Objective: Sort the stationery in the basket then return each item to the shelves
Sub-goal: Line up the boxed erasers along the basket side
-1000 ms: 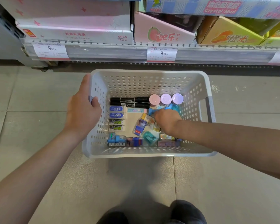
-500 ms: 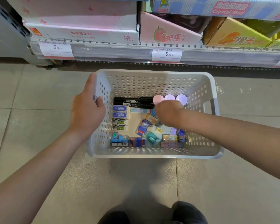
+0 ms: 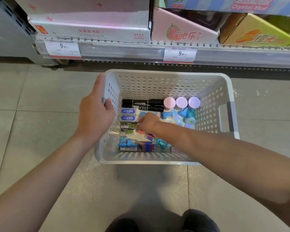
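The right hand [image 3: 146, 124] covers the middle of the basket [image 3: 166, 77] floor, hiding the items beneath it; whether its fingers pinch anything cannot be told. Small packs under the forearm show only in part. The shelf boxes [image 3: 182, 30] are cut off at the top edge. Price tag [image 3: 180, 53] small print is unreadable.

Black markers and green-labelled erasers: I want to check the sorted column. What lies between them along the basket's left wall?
In the head view, two blue-labelled erasers lie stacked between the black markers and the green-labelled erasers, nothing else.
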